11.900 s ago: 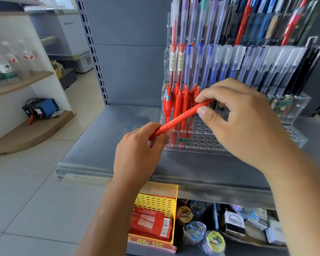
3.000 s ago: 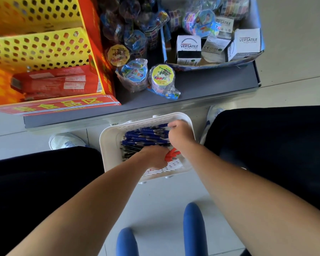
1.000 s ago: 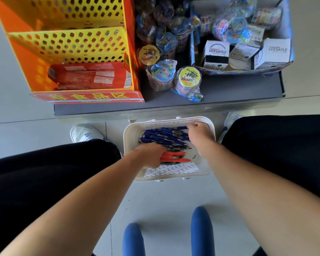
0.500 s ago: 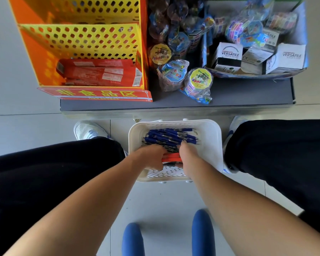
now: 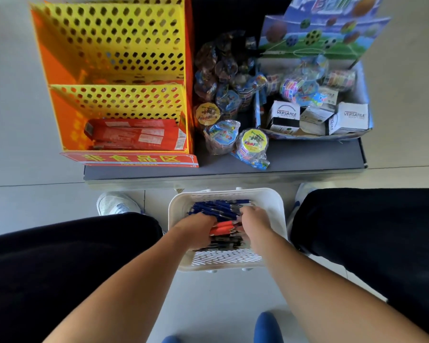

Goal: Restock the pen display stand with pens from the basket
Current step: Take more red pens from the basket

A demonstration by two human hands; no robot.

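White basket (image 5: 274, 206) on the floor (image 5: 216, 300), holding blue pens (image 5: 216, 209) far and red pens (image 5: 222, 228) nearer. Left hand (image 5: 198, 229) grips the red pens' left ends; right hand (image 5: 254, 224) covers their right ends, grip unclear.

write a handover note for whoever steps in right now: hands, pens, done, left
Left hand: in the basket, seems to grip the red pens at one end.
Right hand: at their other end, fingers hidden, grip unclear.
Blue pens and black pens lie loose in the basket.
Done: red pens gathered.
Left: lift them, slot them into the stand, out of view here; then the rest.
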